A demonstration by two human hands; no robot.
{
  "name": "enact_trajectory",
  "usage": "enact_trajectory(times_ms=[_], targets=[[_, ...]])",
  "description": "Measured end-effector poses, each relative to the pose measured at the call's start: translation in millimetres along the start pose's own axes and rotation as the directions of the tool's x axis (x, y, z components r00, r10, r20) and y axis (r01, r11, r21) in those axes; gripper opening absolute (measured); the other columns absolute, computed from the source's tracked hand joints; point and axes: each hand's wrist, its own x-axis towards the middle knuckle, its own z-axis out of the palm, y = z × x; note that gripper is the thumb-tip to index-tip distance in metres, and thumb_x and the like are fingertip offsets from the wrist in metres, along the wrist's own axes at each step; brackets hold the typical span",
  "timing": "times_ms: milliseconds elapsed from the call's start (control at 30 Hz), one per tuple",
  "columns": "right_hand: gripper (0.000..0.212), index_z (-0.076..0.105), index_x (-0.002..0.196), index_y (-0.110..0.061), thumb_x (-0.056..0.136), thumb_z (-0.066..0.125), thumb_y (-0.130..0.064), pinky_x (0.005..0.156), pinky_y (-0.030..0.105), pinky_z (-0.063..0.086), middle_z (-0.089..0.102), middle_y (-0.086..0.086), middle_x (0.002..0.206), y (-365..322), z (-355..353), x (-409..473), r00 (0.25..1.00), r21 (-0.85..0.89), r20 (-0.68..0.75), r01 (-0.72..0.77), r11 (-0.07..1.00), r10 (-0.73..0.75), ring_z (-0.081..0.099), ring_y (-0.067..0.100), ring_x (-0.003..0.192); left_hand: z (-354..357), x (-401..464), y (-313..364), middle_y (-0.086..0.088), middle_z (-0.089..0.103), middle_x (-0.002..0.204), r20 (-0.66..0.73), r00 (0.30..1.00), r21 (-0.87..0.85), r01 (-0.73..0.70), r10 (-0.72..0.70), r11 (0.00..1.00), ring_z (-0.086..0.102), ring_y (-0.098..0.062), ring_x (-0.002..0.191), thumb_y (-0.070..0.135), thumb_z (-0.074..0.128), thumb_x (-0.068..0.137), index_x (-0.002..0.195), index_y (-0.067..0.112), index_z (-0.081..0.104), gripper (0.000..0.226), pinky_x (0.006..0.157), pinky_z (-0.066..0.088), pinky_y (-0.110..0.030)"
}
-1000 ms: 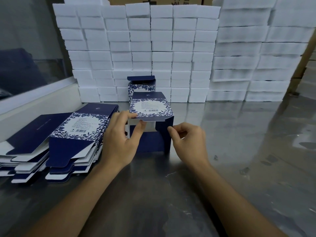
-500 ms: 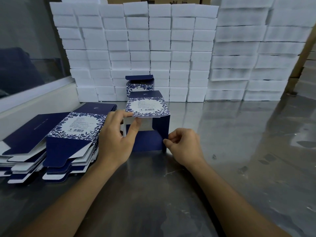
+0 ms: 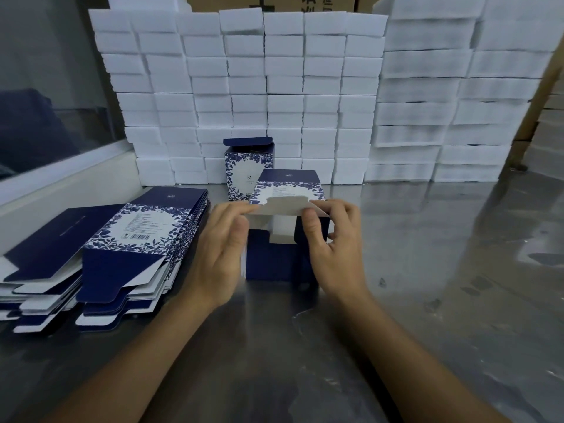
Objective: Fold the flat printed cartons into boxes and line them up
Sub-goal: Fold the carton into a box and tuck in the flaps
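The carton [image 3: 282,257], half-formed, stands on the steel surface [image 3: 427,270], its pale flap [image 3: 285,206] pinched at both ends: left hand [image 3: 219,254] fingers [image 3: 236,209] curl on the left corner, right hand [image 3: 335,239] fingers [image 3: 328,207] on the right. Flat cartons [image 3: 122,245] lie stacked just left; a finished box [image 3: 248,169] stands behind, against the white foam blocks [image 3: 274,87]. Bare surface opens rightward.

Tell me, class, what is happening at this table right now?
A person is folding a blue printed carton into a box on a metal table. The left hand and right hand pinch its top flap, with the end unclosed. One finished box stands behind it, against stacked white blocks. Flat cartons wait in piles on the left.
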Motion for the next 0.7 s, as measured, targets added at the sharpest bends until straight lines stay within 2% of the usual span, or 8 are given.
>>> enact_trajectory(times_ms=[100, 200, 233, 300, 367, 467, 567, 700], targets=[[0.013, 0.059, 0.088, -0.04, 0.093, 0.058, -0.052, 0.087, 0.037, 0.053, 0.048, -0.011, 0.109, -2, 0, 3, 1.0, 0.052, -0.026, 0.003, 0.999, -0.002, 0.054, 0.005, 0.105, 4, 0, -5, 0.032, 0.051, 0.117, -0.003, 0.995, 0.05, 0.096, -0.096, 0.994, 0.049, 0.009, 0.114, 0.057, 0.022, 0.098, 0.122, 0.049, 0.049, 0.037, 0.105, 0.04, -0.025], [0.018, 0.056, 0.081, -0.037, 0.096, 0.06, -0.045, 0.082, 0.02, 0.046, 0.049, -0.008, 0.102, -2, -1, 4, 0.999, 0.03, -0.048, 0.018, 0.999, -0.016, 0.054, 0.002, 0.096, 6, -5, -10, 0.014, 0.053, 0.129, 0.042, 0.994, 0.165, 0.09, -0.098, 0.982, 0.053, 0.0, 0.109, 0.057, 0.033, 0.095, 0.138, 0.031, 0.042, 0.051, 0.099, 0.046, -0.039], [0.019, 0.056, 0.08, -0.035, 0.096, 0.06, -0.044, 0.08, 0.017, 0.045, 0.049, -0.007, 0.101, -2, -1, 4, 0.999, 0.023, -0.051, 0.021, 1.0, -0.02, 0.054, 0.002, 0.094, 6, -6, -11, 0.008, 0.055, 0.128, 0.039, 0.992, 0.177, 0.112, -0.121, 0.978, 0.056, -0.004, 0.102, 0.06, 0.036, 0.092, 0.135, 0.028, 0.041, 0.055, 0.093, 0.049, -0.04], [0.02, 0.058, 0.081, -0.032, 0.096, 0.06, -0.046, 0.078, 0.012, 0.043, 0.05, -0.006, 0.099, -2, -2, 5, 0.999, 0.022, -0.048, 0.027, 0.999, -0.026, 0.055, 0.002, 0.092, 5, -7, -11, 0.002, 0.06, 0.104, 0.009, 0.991, 0.233, 0.13, -0.136, 0.964, 0.06, -0.016, 0.081, 0.062, 0.037, 0.091, 0.116, 0.022, 0.043, 0.048, 0.074, 0.052, -0.044], [0.028, 0.062, 0.084, -0.028, 0.093, 0.057, -0.054, 0.078, 0.019, 0.048, 0.051, -0.007, 0.099, -4, -2, 4, 0.999, 0.044, -0.04, 0.021, 0.999, -0.019, 0.057, 0.003, 0.091, 4, -5, -11, -0.001, 0.053, 0.08, -0.008, 0.996, 0.306, 0.091, -0.093, 0.948, 0.053, -0.021, 0.067, 0.058, 0.033, 0.096, 0.096, 0.013, 0.045, 0.047, 0.059, 0.045, -0.041], [0.035, 0.063, 0.085, -0.032, 0.087, 0.056, -0.066, 0.074, 0.037, 0.055, 0.052, -0.013, 0.099, -7, -1, 4, 0.999, 0.065, -0.043, 0.0, 0.998, 0.003, 0.06, 0.007, 0.093, 0, -3, -11, 0.002, 0.043, 0.068, -0.024, 1.0, 0.337, 0.026, -0.019, 0.941, 0.041, -0.017, 0.058, 0.046, 0.032, 0.102, 0.079, 0.006, 0.045, 0.048, 0.053, 0.031, -0.034], [0.033, 0.061, 0.081, -0.036, 0.084, 0.054, -0.068, 0.069, 0.039, 0.055, 0.052, -0.016, 0.097, -9, -1, 4, 0.999, 0.067, -0.045, -0.006, 0.998, 0.009, 0.062, 0.008, 0.093, -1, -1, -10, 0.004, 0.041, 0.061, -0.012, 1.0, 0.377, 0.009, -0.005, 0.926, 0.04, -0.016, 0.053, 0.041, 0.033, 0.101, 0.077, 0.007, 0.045, 0.044, 0.05, 0.032, -0.035], [0.031, 0.061, 0.08, -0.036, 0.086, 0.057, -0.066, 0.069, 0.036, 0.054, 0.052, -0.015, 0.096, -10, -1, 3, 0.999, 0.066, -0.041, -0.007, 0.998, 0.009, 0.061, 0.007, 0.093, -3, -1, -7, 0.011, 0.036, 0.054, -0.01, 0.999, 0.419, -0.036, 0.044, 0.907, 0.035, -0.009, 0.047, 0.042, 0.031, 0.102, 0.072, 0.015, 0.038, 0.041, 0.045, 0.024, -0.027]])
